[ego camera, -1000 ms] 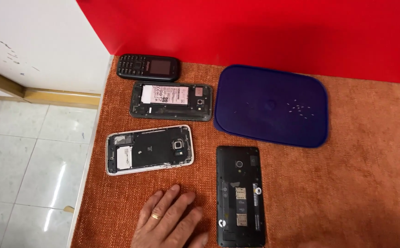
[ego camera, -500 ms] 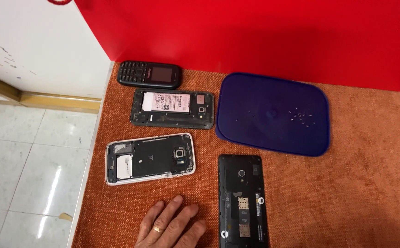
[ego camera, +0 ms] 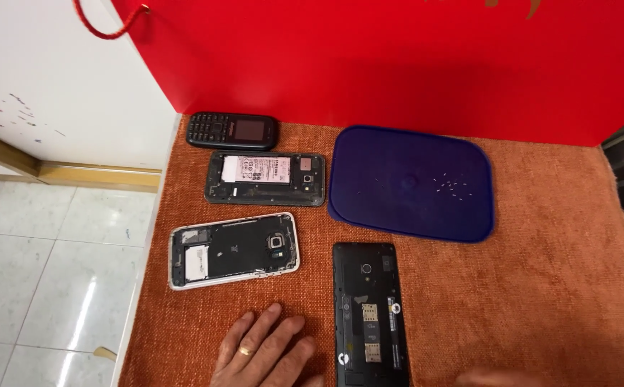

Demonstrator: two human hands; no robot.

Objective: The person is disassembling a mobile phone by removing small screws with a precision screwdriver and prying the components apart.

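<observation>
From my head view, the bottom edge cuts off my left hand (ego camera: 265, 351) at the knuckles; it lies flat and open on the orange cloth (ego camera: 555, 287), fingers spread, a ring on one, gripping nothing. At five o'clock a blurred sliver, perhaps my right hand (ego camera: 502, 378), barely shows, and I cannot tell whether it is open or closed. Just beside the left hand, at its three o'clock, lies the black backless phone (ego camera: 368, 315), its lower end cropped. At twelve o'clock from the hand sits the white-framed opened phone (ego camera: 234, 249), beyond it a dark phone with its battery showing (ego camera: 265, 178), then a small keypad phone (ego camera: 233, 130) against the red backdrop (ego camera: 369, 64). A dark blue lid (ego camera: 411, 183) lies at two o'clock. Since half a second ago my hand has stayed flat, while the view has tilted up slightly.
</observation>
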